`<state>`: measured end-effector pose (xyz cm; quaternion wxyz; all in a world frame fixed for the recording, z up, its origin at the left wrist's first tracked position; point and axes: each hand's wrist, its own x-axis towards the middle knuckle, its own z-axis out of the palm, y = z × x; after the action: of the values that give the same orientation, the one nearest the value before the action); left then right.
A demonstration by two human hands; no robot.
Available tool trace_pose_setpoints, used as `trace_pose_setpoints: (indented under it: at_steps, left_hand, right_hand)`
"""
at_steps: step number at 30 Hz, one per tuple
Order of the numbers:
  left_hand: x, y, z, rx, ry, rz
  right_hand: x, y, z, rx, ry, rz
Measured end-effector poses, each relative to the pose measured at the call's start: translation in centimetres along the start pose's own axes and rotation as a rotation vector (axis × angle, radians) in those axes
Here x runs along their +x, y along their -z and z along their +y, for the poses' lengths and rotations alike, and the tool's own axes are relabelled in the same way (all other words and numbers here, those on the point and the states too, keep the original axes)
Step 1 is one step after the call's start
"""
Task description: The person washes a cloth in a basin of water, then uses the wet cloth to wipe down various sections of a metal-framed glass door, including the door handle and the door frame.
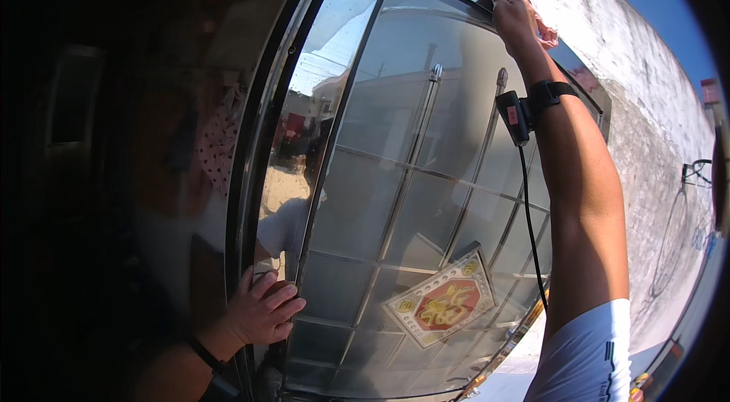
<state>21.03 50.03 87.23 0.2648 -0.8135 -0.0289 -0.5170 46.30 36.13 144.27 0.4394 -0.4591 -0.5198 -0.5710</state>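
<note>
A door with a mirror-like metal frame (pixel 328 134) and a large glass pane (pixel 365 219) stands in front of me. My right hand (pixel 513 17) reaches up to the pane's upper edge with a bunched pink cloth (pixel 546 31) in its grip. The cloth is partly hidden by the fingers. Lower down, my left hand (pixel 271 308) lies against the shiny side stile, its fingers apart and holding nothing. Metal bars (pixel 422 117) form a grille behind the glass. A tilted decorative panel, red with a gold emblem (pixel 445 311), sits low on the grille.
A black device (pixel 513 117) is strapped to my right wrist, its cable (pixel 530 219) hanging down across the glass. A weathered wall (pixel 644 100) runs along the right. To the left, the interior is dark, with a pink dotted cloth (pixel 219 151) near the door edge.
</note>
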Motion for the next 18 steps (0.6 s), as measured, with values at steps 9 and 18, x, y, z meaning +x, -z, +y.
trace_pose_setpoints:
  at_steps: [9,18]
  left_hand:
    - [0.1,0.4,0.4,-0.078,0.051,0.05]
    - [-15.5,6.3,6.8,-0.48,0.345,-0.227]
  right_hand:
    - [-1.2,-6.5,-15.6,0.399,0.072,-0.091]
    - [-33.8,-4.7,-20.9,0.091,0.415,-0.224]
